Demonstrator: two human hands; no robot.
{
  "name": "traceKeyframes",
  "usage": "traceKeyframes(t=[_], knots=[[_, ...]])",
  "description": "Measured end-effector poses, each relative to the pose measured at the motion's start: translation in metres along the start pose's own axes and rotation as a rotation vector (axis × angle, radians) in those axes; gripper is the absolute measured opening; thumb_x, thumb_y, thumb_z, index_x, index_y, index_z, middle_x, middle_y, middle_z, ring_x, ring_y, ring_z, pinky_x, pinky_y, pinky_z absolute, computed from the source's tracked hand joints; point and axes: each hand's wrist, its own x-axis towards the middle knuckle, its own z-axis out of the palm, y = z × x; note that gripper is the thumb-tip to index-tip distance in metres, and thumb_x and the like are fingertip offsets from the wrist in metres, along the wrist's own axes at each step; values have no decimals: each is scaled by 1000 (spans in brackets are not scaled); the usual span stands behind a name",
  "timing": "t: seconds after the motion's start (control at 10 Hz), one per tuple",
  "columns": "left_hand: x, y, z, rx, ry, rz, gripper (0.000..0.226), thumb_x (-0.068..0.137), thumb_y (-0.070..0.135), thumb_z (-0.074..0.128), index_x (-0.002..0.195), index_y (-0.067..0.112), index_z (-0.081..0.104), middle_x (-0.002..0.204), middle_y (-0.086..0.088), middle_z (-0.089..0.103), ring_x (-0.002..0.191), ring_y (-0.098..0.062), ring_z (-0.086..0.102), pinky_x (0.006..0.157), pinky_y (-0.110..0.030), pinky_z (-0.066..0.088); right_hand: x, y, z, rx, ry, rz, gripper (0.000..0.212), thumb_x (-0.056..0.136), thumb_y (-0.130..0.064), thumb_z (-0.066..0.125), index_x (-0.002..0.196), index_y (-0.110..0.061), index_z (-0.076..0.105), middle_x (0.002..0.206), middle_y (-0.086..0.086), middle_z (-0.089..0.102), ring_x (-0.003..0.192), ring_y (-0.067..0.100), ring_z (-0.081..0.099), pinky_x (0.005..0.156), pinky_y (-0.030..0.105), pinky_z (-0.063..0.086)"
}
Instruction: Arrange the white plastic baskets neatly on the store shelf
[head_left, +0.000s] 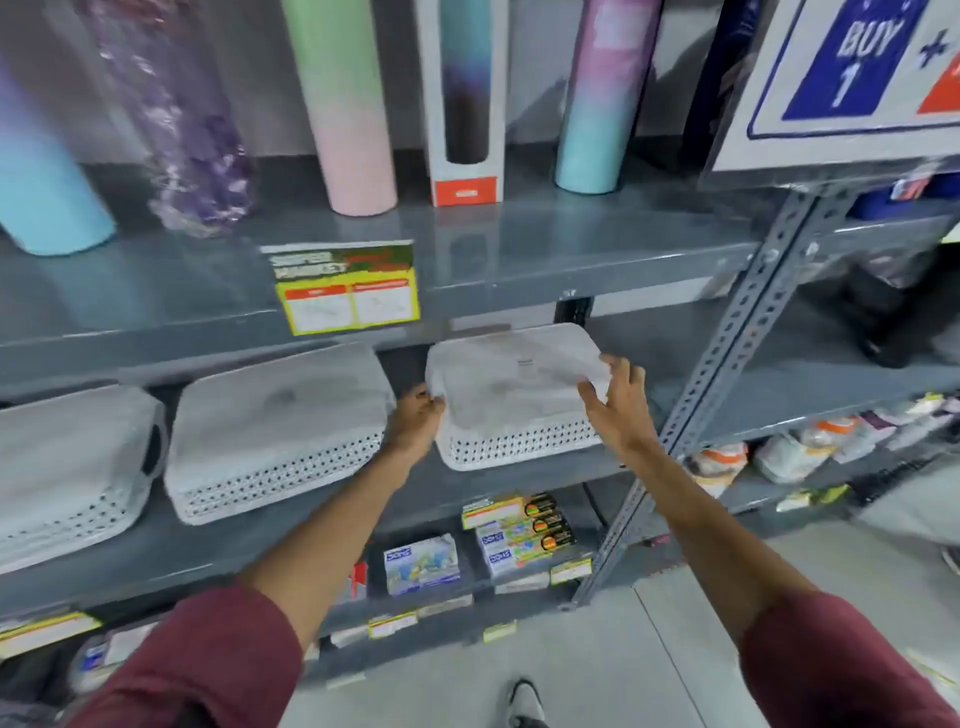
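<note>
Three white plastic baskets with perforated sides lie upside down in a row on the middle grey shelf (519, 470). The rightmost basket (511, 395) is held at both ends: my left hand (415, 421) grips its left edge and my right hand (618, 400) holds its right corner, fingers partly spread. The middle basket (275, 426) sits just left of my left hand. The left basket (67, 457) runs out of view at the frame's left edge.
Tall pastel tumblers (353, 104) and a boxed bottle (465, 98) stand on the shelf above, with a yellow price tag (345, 288) on its front edge. A slotted metal upright (727, 353) rises right of the baskets. Small boxes (519, 530) fill the lower shelf.
</note>
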Motion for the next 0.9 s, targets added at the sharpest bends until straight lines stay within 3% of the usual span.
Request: traceKeyframes(t=[0.1, 0.2, 0.3, 0.4, 0.5, 0.6, 0.7, 0.8, 0.9], knots=[[32, 7, 24, 3, 37, -91, 42, 99, 25, 49, 135, 3, 51, 141, -20, 54, 130, -36, 52, 103, -37, 42, 47, 26, -6, -30, -90, 178, 56, 101, -40, 45, 147, -14, 28, 149, 19, 31, 132, 41, 41, 109, 51, 39], [75, -3, 53, -46, 67, -309, 50, 99, 32, 47, 140, 4, 46, 146, -16, 50, 130, -35, 52, 108, -42, 44, 114, 67, 1, -96, -228, 412, 65, 104, -42, 37, 155, -10, 13, 160, 19, 22, 144, 39, 30, 115, 45, 30], [96, -20, 67, -118, 68, -438, 46, 97, 29, 49, 135, 4, 52, 135, -17, 60, 118, -34, 61, 100, -43, 52, 133, 80, 8, -82, -437, 499, 66, 104, -41, 38, 156, -10, 10, 163, 14, 16, 147, 35, 26, 112, 39, 29], [110, -29, 72, -169, 136, -514, 36, 92, 12, 52, 125, -2, 56, 109, -19, 65, 94, -30, 65, 77, -37, 55, 138, 97, 24, 61, -524, 486, 65, 97, -23, 55, 152, -14, 22, 154, 8, 34, 140, 29, 37, 113, 37, 34], [113, -16, 71, -197, 199, -424, 33, 92, 2, 50, 124, -3, 54, 113, -14, 62, 97, -28, 61, 71, -30, 49, 141, 100, 28, 220, -438, 486, 64, 93, -9, 59, 150, -17, 31, 139, 0, 46, 129, 27, 48, 111, 39, 40], [116, -3, 61, -259, 367, -216, 47, 87, -9, 49, 133, 1, 51, 134, -13, 57, 114, -26, 55, 85, -29, 44, 156, 97, 26, 315, -295, 457, 53, 85, -8, 50, 134, -29, 51, 121, -4, 63, 111, 24, 60, 95, 40, 53], [115, 0, 58, -471, 344, -261, 46, 84, -6, 49, 128, 4, 58, 135, -22, 59, 110, -25, 57, 87, -31, 43, 159, 89, 13, 266, -184, 476, 47, 86, -23, 45, 131, -15, 57, 93, -1, 63, 93, 19, 59, 77, 28, 49], [114, 2, 44, -1763, 397, -441, 31, 97, 27, 37, 116, 28, 61, 118, -3, 68, 113, -23, 59, 87, -30, 48, 159, 103, 10, 524, 18, 738, 40, 100, -50, 36, 108, -21, 64, 120, -8, 66, 132, 18, 47, 110, 14, 17], [90, 14, 52, -1545, 224, -439, 39, 96, 44, 34, 105, 27, 68, 110, 1, 73, 106, -23, 66, 88, -37, 52, 159, 129, 23, -598, 189, 828, 79, 83, -84, 25, 138, -31, 48, 136, -29, 55, 152, 29, 14, 104, 18, -22]])
